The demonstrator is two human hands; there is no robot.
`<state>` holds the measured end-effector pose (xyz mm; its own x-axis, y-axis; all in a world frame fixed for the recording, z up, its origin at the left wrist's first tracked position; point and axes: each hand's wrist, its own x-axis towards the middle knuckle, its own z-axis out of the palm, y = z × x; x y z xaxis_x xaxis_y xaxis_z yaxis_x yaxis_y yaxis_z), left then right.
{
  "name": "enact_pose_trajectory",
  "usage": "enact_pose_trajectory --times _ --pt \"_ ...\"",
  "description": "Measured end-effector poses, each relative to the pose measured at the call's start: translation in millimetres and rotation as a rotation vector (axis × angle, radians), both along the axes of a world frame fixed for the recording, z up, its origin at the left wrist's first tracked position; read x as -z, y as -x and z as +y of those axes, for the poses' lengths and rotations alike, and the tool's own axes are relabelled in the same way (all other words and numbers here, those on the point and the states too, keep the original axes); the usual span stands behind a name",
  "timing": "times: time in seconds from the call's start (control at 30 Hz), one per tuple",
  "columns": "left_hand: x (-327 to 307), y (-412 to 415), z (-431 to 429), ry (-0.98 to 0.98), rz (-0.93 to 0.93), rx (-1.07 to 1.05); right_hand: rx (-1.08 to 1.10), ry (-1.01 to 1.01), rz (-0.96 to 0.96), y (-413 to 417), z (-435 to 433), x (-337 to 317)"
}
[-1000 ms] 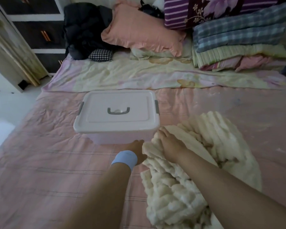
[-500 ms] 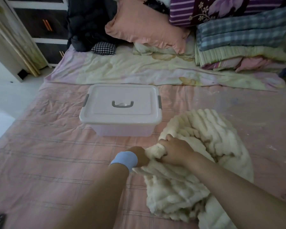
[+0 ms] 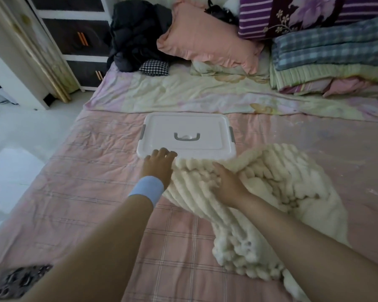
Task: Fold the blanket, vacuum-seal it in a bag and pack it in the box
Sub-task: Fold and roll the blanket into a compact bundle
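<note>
A cream, ribbed fluffy blanket (image 3: 271, 192) lies crumpled on the pink checked bed sheet (image 3: 85, 192), and its far edge touches the front of the box. The white plastic box (image 3: 188, 127) stands shut behind it, with a grey handle and grey side clips. My left hand (image 3: 159, 166), with a blue wristband, lies palm down at the blanket's left edge, its spread fingers reaching the box lid's front rim. My right hand (image 3: 225, 184) rests on top of the blanket with its fingers dug into the pile. No vacuum bag is in view.
At the head of the bed are a peach pillow (image 3: 205, 46), a stack of folded quilts (image 3: 325, 62), a dark jacket (image 3: 138, 29) and a pale floral sheet (image 3: 183, 94). A drawer cabinet (image 3: 83, 40) and floor (image 3: 20, 138) are to the left. A dark patterned item (image 3: 20, 280) lies near the bed's near-left corner.
Both hands have moved forward with the blanket's edge, from a bunched grip to spreading it up against the box. My left hand opened and reached the lid's rim.
</note>
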<state>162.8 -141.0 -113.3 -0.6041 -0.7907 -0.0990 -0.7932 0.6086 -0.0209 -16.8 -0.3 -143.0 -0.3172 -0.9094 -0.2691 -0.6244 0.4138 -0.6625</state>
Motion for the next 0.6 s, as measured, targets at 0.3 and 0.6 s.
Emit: enact_pose_trajectory --times 0.3,0.6 --pt "88.6 20.1 79.2 -0.787 -0.270 0.011 -0.391 -0.287 0.116 -23.3 80.6 78.0" --pt "141.4 74.5 130.1 -0.608 -0.244 0.185 -0.336 -0.347 0.581 63.8 120.0 132.8"
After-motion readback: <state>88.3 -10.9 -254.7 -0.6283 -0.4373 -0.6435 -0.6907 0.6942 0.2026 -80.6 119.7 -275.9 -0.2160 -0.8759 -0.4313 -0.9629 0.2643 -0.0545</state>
